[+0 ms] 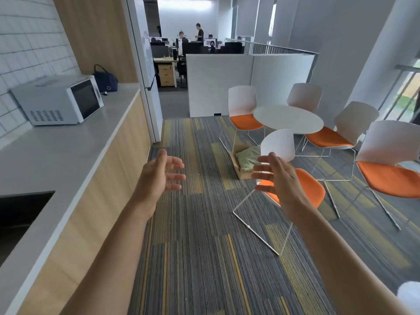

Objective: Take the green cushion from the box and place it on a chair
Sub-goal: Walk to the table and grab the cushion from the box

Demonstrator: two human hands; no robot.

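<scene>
Reaching forward, both bare arms extend over the striped carpet (200, 235), nothing held. Left hand (159, 176): fingers spread and loosely curled, palm turned inward toward the other. Right hand (276, 178): likewise spread, palm facing left, empty. The two stand apart as if shaped to take something bulky between them.

To the left, a long desk (75, 160) runs along the tiled wall, with a microwave (59, 100) and a dark bag (105, 79) further back. Not part of the job.

Just beyond the right hand: nearest chair (304, 187), white shell back, orange seat, wire sled legs, its back turned partly toward the camera. Seat bare.

Behind that chair, on the floor: open cardboard box (237, 164), flaps up. Green cushion (248, 156) lies inside, pale patterned green, its right part hidden by the chair back. Long axis looks to run from near-right to far-left, though too much is covered to be sure.

Key relation: cushion sits ahead, lower, and right of centre, well apart from both hands. Right hand is nearer in line; left must cross over. Judgement: approach stage only, a walk and a stoop needed, keeping left of the near chair.

Further off: round white table (288, 119) ringed by more orange-seated chairs, white partition (218, 85), office with people behind.
</scene>
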